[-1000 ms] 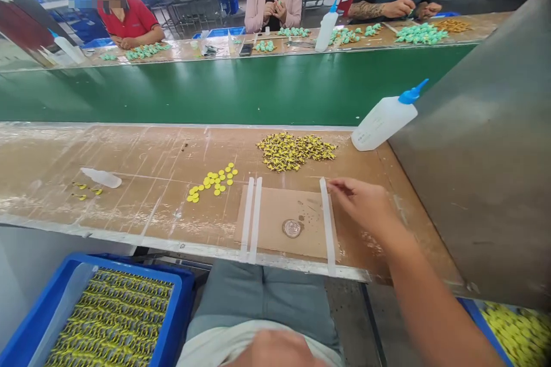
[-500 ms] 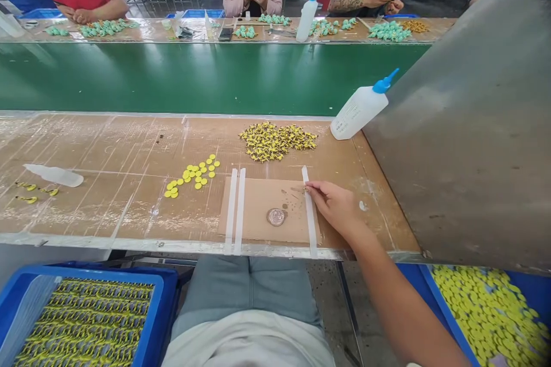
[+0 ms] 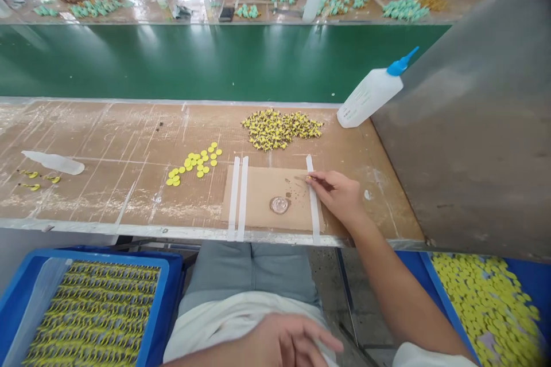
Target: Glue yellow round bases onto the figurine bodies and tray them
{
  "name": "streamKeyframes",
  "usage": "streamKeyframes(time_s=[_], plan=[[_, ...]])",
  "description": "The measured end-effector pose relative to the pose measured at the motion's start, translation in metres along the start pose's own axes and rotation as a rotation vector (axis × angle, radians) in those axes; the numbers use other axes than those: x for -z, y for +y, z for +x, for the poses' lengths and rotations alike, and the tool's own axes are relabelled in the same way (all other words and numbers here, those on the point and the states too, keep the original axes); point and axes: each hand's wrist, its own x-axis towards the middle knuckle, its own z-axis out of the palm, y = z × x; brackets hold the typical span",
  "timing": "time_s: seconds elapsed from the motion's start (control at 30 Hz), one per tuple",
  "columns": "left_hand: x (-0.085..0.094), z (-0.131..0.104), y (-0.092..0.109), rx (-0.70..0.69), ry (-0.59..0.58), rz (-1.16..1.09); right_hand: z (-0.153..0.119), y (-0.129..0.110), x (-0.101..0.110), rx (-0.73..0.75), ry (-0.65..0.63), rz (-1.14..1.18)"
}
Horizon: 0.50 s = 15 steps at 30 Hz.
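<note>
My right hand [image 3: 338, 195] rests on the brown card [image 3: 267, 195] at the bench's front, fingertips pinched on a small thin item beside the right white strip [image 3: 313, 200]. Whether it is a stick or a piece I cannot tell. A small glue puddle [image 3: 279, 205] lies on the card left of the hand. Two more white strips [image 3: 238, 198] lie at the card's left edge. My left hand [image 3: 286, 344] sits low over my lap, fingers apart, holding nothing. A heap of small yellow-and-dark pieces [image 3: 279, 128] and several yellow discs [image 3: 193, 164] lie beyond the card.
A white squeeze bottle with blue nozzle [image 3: 372, 93] leans against a grey metal panel [image 3: 473, 126]. A clear tube [image 3: 54, 163] lies at the left. Blue trays sit below: striped pieces [image 3: 94, 315] left, yellow discs [image 3: 491, 304] right. Across the green belt [image 3: 193, 63], other people work.
My right hand has drawn back to the card beside the right strip and pinched its fingertips. My left hand has come into view over my lap. The view tilted downward.
</note>
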Motion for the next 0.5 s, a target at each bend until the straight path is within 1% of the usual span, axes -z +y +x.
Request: streamKeyframes(time_s=[0.13, 0.23, 0.37, 0.43, 0.5], plan=[[-0.003, -0.005, 0.030, -0.256, 0.157, -0.274, -0.003, 0.001, -0.001, -0.081, 0.016, 0.019], [0.000, -0.004, 0.048, -0.404, 0.278, -0.352, -0.004, 0.003, -0.001, -0.093, 0.007, -0.004], [0.002, -0.008, 0.056, -0.480, 0.378, -0.341, -0.002, 0.000, 0.000, -0.041, 0.019, -0.049], [0.002, -0.010, 0.057, -0.496, 0.422, -0.335, -0.003, -0.010, 0.001, -0.044, 0.061, -0.004], [0.004, -0.012, 0.059, -0.500, 0.481, -0.331, -0.008, -0.025, 0.000, -0.088, 0.134, 0.111]])
